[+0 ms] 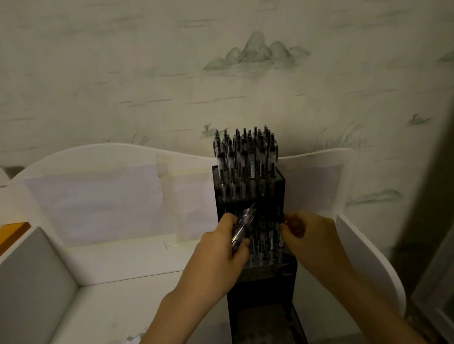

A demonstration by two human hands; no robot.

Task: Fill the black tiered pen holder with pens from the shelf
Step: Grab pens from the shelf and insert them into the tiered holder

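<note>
The black tiered pen holder (281,188) stands upright on the white shelf (138,305). Its top tier is packed with several upright pens (246,154). Several more pens stand in the middle tier (266,242). The lowest tier (265,337) shows bare holes. My left hand (220,254) grips a bundle of pens (241,229) against the holder's left side at the middle tier. My right hand (312,233) is at that tier's right edge, its fingertips pinched at the top of a pen there; the pen itself is hard to make out.
White shelf walls rise at the left (28,285) and right (369,259), and a curved white back panel (115,194) stands behind. An orange edge (6,238) shows at far left. Patterned wallpaper (214,66) covers the wall beyond.
</note>
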